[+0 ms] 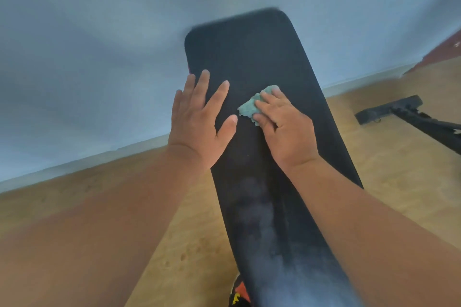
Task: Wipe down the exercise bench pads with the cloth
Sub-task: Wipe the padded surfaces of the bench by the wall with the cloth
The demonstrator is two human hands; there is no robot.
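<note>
We see one long black bench pad (252,57) running from the bottom of the view up to the middle, tilted up toward a pale blue wall (99,32). Rounded corners at the far end, far edge blurred. Surface matte and dark up top; lower down a greyish, streaky sheen along the centre, near the bottom edge of view.

The cloth (249,108) is small, teal-green, crumpled, with ragged edges. It sits on the pad's upper-middle part, right of centre, mostly covered by the right hand (287,129). That hand presses the cloth flat against the pad; fingers lie over it, slightly bent, thumb tip at the cloth's lower edge. We cannot tell whether any finger hooks under it.

The left hand (197,117) lies spread on the pad's left edge, fingers straight and apart, palm down, holding nothing. Thumb tip is just beside the cloth, not touching.

Both forearms are bare, reaching in from the bottom.

Wooden floor (174,244) on both sides of the pad. A black metal bar with a foot (389,109) lies on the floor at right, well apart. Something orange, yellow and black (239,291) peeks out under the pad at the bottom; unclear what.
</note>
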